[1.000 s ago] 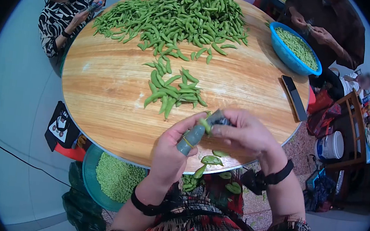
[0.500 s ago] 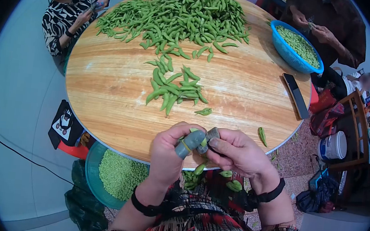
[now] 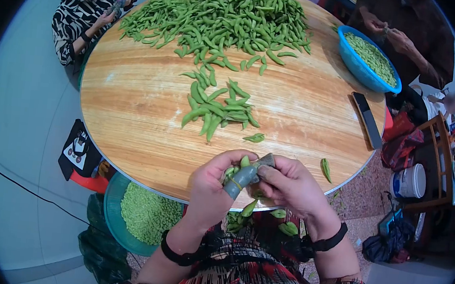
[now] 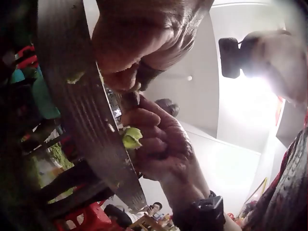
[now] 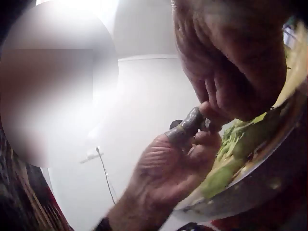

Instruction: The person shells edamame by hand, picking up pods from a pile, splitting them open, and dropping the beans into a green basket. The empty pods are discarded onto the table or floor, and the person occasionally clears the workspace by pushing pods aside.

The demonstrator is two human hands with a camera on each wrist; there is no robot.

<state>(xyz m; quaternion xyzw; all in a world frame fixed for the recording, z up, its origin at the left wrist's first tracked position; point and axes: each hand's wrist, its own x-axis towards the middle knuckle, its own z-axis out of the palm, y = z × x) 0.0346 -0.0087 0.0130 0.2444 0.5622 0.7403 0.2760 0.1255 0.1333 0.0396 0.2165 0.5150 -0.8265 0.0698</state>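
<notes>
Both hands meet over the near table edge. My left hand (image 3: 211,181) grips green soybean pods (image 3: 245,161); its thumb wears a grey cover (image 3: 241,180) tied with a yellow band. My right hand (image 3: 297,190) pinches at the same spot from the right, a dark grey cover (image 3: 267,159) on one finger. In the left wrist view a split pod piece (image 4: 131,138) shows at the right hand's fingers. The fingertips partly hide the pod being worked. A small heap of pods (image 3: 217,108) lies just beyond the hands.
A large pod pile (image 3: 239,20) covers the far side of the wooden table (image 3: 132,105). A blue basket (image 3: 360,72) of shelled beans and a phone (image 3: 366,121) sit at right. Below left stands a green basin (image 3: 113,224) of beans. Other people sit around the table.
The right hand has come down and nearer my body, uncovering a pod at the right table edge. Pods at the near edge have gone from sight. A pod now pokes higher from my left hand.
</notes>
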